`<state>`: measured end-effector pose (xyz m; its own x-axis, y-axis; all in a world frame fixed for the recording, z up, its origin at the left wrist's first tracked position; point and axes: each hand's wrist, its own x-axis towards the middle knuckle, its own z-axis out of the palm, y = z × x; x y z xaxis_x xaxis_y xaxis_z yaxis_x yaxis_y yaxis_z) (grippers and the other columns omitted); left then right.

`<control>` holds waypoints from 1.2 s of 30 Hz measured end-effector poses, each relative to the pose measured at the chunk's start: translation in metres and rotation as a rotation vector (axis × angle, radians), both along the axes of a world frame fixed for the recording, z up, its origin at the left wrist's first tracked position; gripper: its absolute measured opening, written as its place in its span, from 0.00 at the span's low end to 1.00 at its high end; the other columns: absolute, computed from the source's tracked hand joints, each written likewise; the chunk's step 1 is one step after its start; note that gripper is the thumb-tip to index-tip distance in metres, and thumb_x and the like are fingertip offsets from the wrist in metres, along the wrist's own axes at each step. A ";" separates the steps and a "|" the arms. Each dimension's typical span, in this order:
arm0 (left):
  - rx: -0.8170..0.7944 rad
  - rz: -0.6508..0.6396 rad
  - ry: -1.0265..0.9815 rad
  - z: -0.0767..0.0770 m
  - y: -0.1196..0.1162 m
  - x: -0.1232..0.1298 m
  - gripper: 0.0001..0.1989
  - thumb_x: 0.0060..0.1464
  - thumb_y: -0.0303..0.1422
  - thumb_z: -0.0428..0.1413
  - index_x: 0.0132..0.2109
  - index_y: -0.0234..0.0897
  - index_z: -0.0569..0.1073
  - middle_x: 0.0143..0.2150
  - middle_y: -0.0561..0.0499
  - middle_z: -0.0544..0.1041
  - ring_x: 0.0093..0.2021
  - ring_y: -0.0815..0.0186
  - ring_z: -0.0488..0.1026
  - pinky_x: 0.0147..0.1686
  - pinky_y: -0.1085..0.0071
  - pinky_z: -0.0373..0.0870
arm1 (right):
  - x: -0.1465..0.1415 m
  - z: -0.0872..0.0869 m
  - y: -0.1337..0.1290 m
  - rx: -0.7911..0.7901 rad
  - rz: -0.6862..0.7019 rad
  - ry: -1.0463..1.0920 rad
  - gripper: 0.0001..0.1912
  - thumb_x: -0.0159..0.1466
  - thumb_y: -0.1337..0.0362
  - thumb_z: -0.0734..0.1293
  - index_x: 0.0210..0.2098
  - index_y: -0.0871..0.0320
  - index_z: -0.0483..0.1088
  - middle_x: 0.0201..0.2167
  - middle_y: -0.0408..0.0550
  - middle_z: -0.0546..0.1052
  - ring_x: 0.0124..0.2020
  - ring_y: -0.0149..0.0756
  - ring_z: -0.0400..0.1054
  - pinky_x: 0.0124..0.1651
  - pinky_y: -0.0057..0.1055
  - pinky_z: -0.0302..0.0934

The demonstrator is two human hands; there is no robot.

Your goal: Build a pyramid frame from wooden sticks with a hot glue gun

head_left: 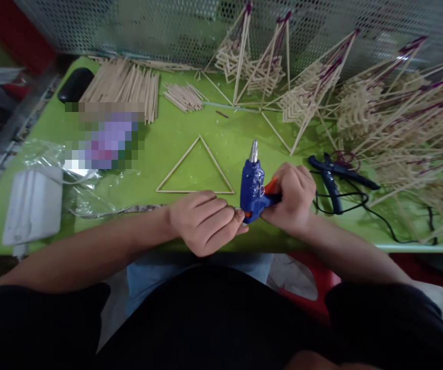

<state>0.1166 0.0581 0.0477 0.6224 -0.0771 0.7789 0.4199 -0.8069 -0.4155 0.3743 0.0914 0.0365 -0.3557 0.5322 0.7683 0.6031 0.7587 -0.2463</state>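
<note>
My right hand (pixel 292 195) is wrapped around the handle of a blue glue gun (pixel 252 187). The gun has an orange trigger, and its metal nozzle points away from me. At the rear end of the gun, the curled fingers of my left hand (pixel 208 221) press together. Whatever they pinch there is hidden. Just beyond my left hand, a triangle of thin wooden sticks (pixel 178 162) lies flat on the green table (pixel 159 144).
Bundles of sticks (pixel 123 85) and shorter sticks (pixel 185 96) lie at the back. Stick structures with purple tips (pixel 309 87) crowd the right side. Dark pliers (pixel 332 172) and a black cord (pixel 383 218) lie right of my hand. A white box (pixel 34 205) and clear plastic (pixel 86 198) are left.
</note>
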 end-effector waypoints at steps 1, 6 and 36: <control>0.011 -0.004 0.002 0.001 0.000 0.000 0.14 0.67 0.40 0.73 0.33 0.41 0.84 0.32 0.51 0.84 0.31 0.68 0.80 0.24 0.71 0.77 | 0.001 0.000 0.000 0.018 0.016 0.001 0.19 0.54 0.64 0.70 0.35 0.50 0.53 0.27 0.43 0.67 0.25 0.41 0.62 0.35 0.42 0.48; 0.003 -0.006 0.005 0.005 -0.005 0.001 0.13 0.66 0.40 0.74 0.34 0.41 0.86 0.32 0.52 0.84 0.31 0.69 0.80 0.24 0.71 0.77 | 0.002 0.001 -0.001 0.084 0.056 -0.019 0.17 0.62 0.61 0.70 0.37 0.51 0.54 0.28 0.42 0.67 0.25 0.39 0.62 0.34 0.42 0.47; -0.216 -0.025 0.130 0.007 -0.008 -0.004 0.13 0.73 0.33 0.67 0.36 0.43 0.85 0.33 0.52 0.86 0.30 0.67 0.82 0.24 0.67 0.74 | 0.000 0.009 -0.007 0.144 -0.012 -0.094 0.17 0.68 0.62 0.69 0.36 0.51 0.53 0.27 0.41 0.67 0.25 0.35 0.60 0.34 0.42 0.48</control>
